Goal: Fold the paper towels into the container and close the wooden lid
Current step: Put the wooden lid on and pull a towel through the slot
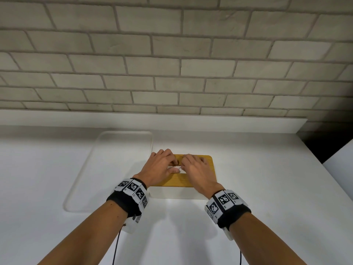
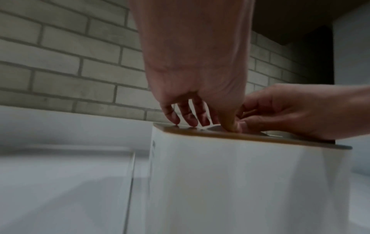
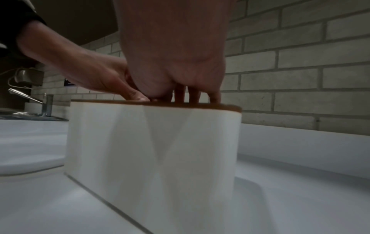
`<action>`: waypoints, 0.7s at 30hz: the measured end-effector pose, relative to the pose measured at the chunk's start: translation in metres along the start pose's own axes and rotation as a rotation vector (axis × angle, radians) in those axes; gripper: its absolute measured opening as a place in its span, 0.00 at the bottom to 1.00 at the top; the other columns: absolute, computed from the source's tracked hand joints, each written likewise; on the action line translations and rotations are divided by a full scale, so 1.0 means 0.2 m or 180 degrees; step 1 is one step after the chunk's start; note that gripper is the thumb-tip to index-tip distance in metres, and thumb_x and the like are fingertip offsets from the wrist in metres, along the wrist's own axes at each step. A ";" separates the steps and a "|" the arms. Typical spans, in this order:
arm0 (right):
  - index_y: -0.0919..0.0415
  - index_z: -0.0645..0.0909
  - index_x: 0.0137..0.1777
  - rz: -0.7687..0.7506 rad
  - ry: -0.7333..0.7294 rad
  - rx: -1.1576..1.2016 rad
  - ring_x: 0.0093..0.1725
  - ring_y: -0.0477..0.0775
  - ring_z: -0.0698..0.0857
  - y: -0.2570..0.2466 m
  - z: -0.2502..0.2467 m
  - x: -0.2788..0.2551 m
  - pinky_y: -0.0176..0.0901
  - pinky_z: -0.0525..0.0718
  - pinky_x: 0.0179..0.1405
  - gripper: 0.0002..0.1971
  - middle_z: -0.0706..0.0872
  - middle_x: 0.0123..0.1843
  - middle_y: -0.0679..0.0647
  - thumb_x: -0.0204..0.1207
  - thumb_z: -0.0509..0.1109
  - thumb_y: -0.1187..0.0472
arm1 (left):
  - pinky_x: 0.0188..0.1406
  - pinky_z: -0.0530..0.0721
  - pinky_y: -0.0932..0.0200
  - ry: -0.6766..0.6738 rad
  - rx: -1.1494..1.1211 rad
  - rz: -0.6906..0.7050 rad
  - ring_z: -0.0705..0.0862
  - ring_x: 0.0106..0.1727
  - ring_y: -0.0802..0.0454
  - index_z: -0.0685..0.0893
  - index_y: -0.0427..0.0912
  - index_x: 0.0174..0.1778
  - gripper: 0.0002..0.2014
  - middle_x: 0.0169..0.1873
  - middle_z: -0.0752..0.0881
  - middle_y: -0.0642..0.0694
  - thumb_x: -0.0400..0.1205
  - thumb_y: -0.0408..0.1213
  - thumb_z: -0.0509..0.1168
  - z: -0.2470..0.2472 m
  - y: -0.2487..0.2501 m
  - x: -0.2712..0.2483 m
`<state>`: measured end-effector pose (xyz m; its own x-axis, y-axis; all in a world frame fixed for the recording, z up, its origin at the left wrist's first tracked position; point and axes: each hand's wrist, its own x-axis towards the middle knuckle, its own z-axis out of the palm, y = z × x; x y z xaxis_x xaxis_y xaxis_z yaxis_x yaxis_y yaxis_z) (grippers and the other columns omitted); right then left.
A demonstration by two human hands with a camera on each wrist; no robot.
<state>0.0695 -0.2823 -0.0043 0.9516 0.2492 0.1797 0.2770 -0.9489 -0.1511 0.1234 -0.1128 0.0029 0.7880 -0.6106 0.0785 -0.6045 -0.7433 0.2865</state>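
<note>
A white container point(image 1: 175, 193) stands on the white counter with its wooden lid point(image 1: 172, 181) lying flat on top. A bit of white paper towel point(image 1: 178, 167) shows in the lid's slot between my thumbs. My left hand point(image 1: 172, 165) rests on the lid's left half, with its fingertips on the wood and its thumb at the slot. My right hand point(image 1: 188, 162) sits on the right half, with curved fingers pointing down onto the lid. The left wrist view shows my left hand point(image 2: 204, 123) touching the lid point(image 2: 250, 137). The right wrist view shows my right hand point(image 3: 180, 95) with fingertips on the lid point(image 3: 230, 107).
A shallow clear tray point(image 1: 107, 169) lies on the counter just left of the container. A grey brick wall point(image 1: 172, 73) rises behind a low white ledge. A faucet point(image 3: 47, 102) and sink stand far to the left. The counter ends at a dark gap point(image 1: 324, 146) on the right.
</note>
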 end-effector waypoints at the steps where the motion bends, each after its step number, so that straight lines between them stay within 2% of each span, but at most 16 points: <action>1: 0.56 0.76 0.57 -0.0004 -0.0002 0.0001 0.60 0.57 0.80 0.00 0.00 0.00 0.56 0.75 0.63 0.06 0.81 0.59 0.52 0.83 0.60 0.61 | 0.52 0.67 0.58 0.0057 -0.0011 -0.0021 0.75 0.55 0.54 0.83 0.50 0.51 0.13 0.53 0.78 0.55 0.80 0.54 0.64 0.01 0.01 0.00; 3: 0.56 0.76 0.57 0.0006 -0.0072 0.0100 0.63 0.56 0.80 0.00 0.00 0.00 0.55 0.74 0.66 0.07 0.80 0.62 0.52 0.83 0.60 0.60 | 0.53 0.67 0.58 0.0171 0.0141 0.0052 0.75 0.55 0.52 0.84 0.49 0.51 0.10 0.53 0.78 0.54 0.82 0.49 0.62 0.04 0.02 0.00; 5: 0.59 0.79 0.58 0.0072 -0.0175 0.0312 0.67 0.56 0.79 0.03 -0.03 0.00 0.53 0.72 0.69 0.10 0.78 0.70 0.53 0.83 0.62 0.57 | 0.54 0.70 0.57 0.0289 0.0383 0.0172 0.76 0.55 0.50 0.83 0.49 0.52 0.09 0.54 0.79 0.53 0.84 0.45 0.59 0.06 0.03 -0.01; 8: 0.64 0.82 0.59 0.0071 -0.0249 0.0432 0.67 0.58 0.79 0.09 -0.06 0.00 0.48 0.73 0.66 0.13 0.75 0.74 0.55 0.82 0.64 0.57 | 0.52 0.74 0.54 0.0292 0.0609 0.0258 0.78 0.52 0.48 0.82 0.48 0.51 0.07 0.52 0.80 0.51 0.80 0.38 0.62 0.07 0.02 -0.02; 11: 0.65 0.82 0.54 -0.0169 -0.0126 0.0165 0.56 0.60 0.84 0.11 -0.05 0.00 0.47 0.78 0.54 0.09 0.82 0.64 0.58 0.82 0.64 0.60 | 0.50 0.78 0.52 0.0364 0.0588 0.0322 0.79 0.47 0.49 0.82 0.47 0.47 0.06 0.48 0.81 0.51 0.76 0.35 0.63 0.09 0.01 -0.03; 13: 0.64 0.81 0.48 -0.0245 0.0004 0.0059 0.46 0.61 0.86 0.11 -0.03 -0.01 0.44 0.77 0.41 0.03 0.85 0.53 0.58 0.80 0.68 0.64 | 0.51 0.76 0.56 0.0552 0.0170 0.0255 0.78 0.47 0.52 0.82 0.47 0.47 0.04 0.48 0.81 0.53 0.79 0.40 0.65 0.08 -0.02 -0.04; 15: 0.63 0.80 0.46 -0.0217 0.0141 0.0124 0.42 0.60 0.85 0.10 -0.02 -0.02 0.41 0.72 0.38 0.01 0.85 0.47 0.58 0.79 0.69 0.66 | 0.50 0.70 0.61 0.0647 -0.0130 0.0109 0.77 0.48 0.55 0.84 0.47 0.48 0.08 0.49 0.81 0.55 0.80 0.47 0.67 0.08 -0.07 -0.06; 16: 0.63 0.80 0.46 -0.0198 0.0172 0.0166 0.42 0.61 0.85 0.10 -0.02 -0.03 0.41 0.72 0.39 0.01 0.85 0.47 0.58 0.80 0.68 0.66 | 0.49 0.69 0.62 0.0677 -0.0141 0.0081 0.76 0.48 0.55 0.85 0.48 0.47 0.09 0.49 0.81 0.56 0.79 0.49 0.67 0.07 -0.09 -0.07; 18: 0.63 0.80 0.49 -0.0116 0.0155 0.0358 0.47 0.61 0.85 0.10 -0.03 -0.04 0.41 0.73 0.42 0.03 0.84 0.51 0.58 0.81 0.66 0.64 | 0.47 0.71 0.61 0.0697 -0.0121 0.0131 0.77 0.48 0.54 0.86 0.47 0.45 0.06 0.48 0.82 0.55 0.80 0.45 0.68 0.06 -0.09 -0.09; 20: 0.62 0.80 0.53 0.0142 -0.0022 0.0597 0.57 0.59 0.82 0.12 -0.06 -0.05 0.44 0.77 0.50 0.08 0.82 0.62 0.55 0.82 0.65 0.58 | 0.44 0.77 0.58 0.0660 0.0078 0.0274 0.79 0.46 0.52 0.85 0.46 0.43 0.01 0.47 0.84 0.52 0.78 0.36 0.70 0.06 -0.08 -0.11; 21: 0.61 0.80 0.55 0.0230 -0.0093 0.0597 0.61 0.57 0.81 0.13 -0.08 -0.05 0.46 0.78 0.53 0.10 0.80 0.66 0.53 0.82 0.65 0.56 | 0.42 0.78 0.58 0.0630 0.0213 0.0302 0.80 0.45 0.50 0.85 0.45 0.42 0.06 0.46 0.85 0.51 0.75 0.30 0.72 0.07 -0.07 -0.12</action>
<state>0.0647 -0.3130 0.0047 0.9726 0.1900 0.1339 0.2253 -0.9125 -0.3415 0.1114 -0.0914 -0.0155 0.7309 -0.6180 0.2896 -0.6781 -0.7056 0.2056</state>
